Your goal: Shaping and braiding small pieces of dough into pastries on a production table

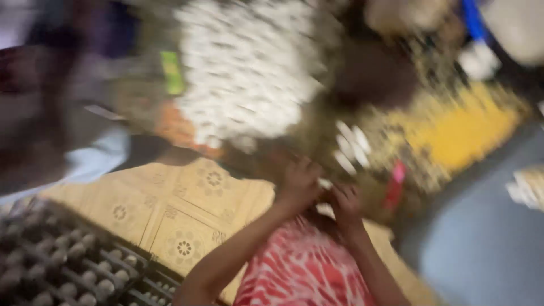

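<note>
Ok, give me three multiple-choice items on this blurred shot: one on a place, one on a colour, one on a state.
1. Where is the dark tray of round pieces?
A. lower left
B. top right
C. centre

2. What colour is the cloth below the hands?
A. green
B. red and white
C. black

3. How are the left hand and right hand placed?
A. far apart
B. behind the back
C. close together, raised

Answers: A, the tray fills the lower left corner; B, the cloth is red with white patches; C, both hands meet near the middle around small white pieces.
</note>
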